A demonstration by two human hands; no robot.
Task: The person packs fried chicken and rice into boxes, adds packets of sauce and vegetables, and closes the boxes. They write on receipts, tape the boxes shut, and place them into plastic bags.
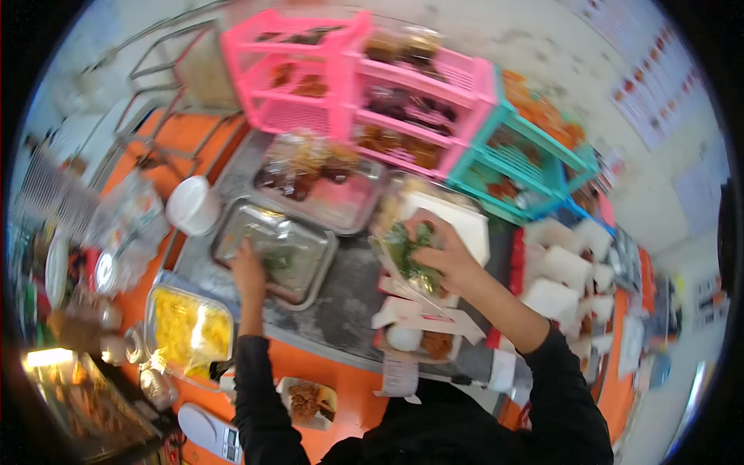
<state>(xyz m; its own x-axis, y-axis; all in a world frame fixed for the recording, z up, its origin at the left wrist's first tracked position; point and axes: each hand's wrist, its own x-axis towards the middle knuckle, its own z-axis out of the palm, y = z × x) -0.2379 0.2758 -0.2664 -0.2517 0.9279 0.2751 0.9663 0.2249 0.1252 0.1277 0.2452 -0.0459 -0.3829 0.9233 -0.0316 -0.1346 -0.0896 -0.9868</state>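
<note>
Far left of the steel tray (pixel 322 267), stacked clear plastic containers (pixel 58 194) are blurred, and the edge of the view cuts off the items beyond. Left of the tray and just beside it stands a white tub (pixel 193 206). Nearer the wearer, left of the tray, a clear container (pixel 230 341) holds yellow food (pixel 186 322); its contents are partly obscured by glare. Below it is a digital scale (pixel 211 430), its reading illegible.

Left hand (pixel 249 275): reaches over the near left part of the steel tray, fingers lowered into it. Fingertips are indistinct; whether they are apart, together or clamped on anything cannot be told. A green item (pixel 277 258) beside them is too blurred to identify.

Beyond the tray, 1 pink rack (pixel 341 77) holds packed food, details unclear.

Right hand (pixel 443 252): right of the tray and well apart from it, fingers curled and clamped on a clear bag of leafy greens (pixel 404 252). The hand hides part of the bag. Behind is a white carton lid (pixel 469 229); nearer the wearer, 1 open carton (pixel 456 350) holds a brown fried piece (pixel 436 343) and a white rounded item (pixel 404 337).
</note>
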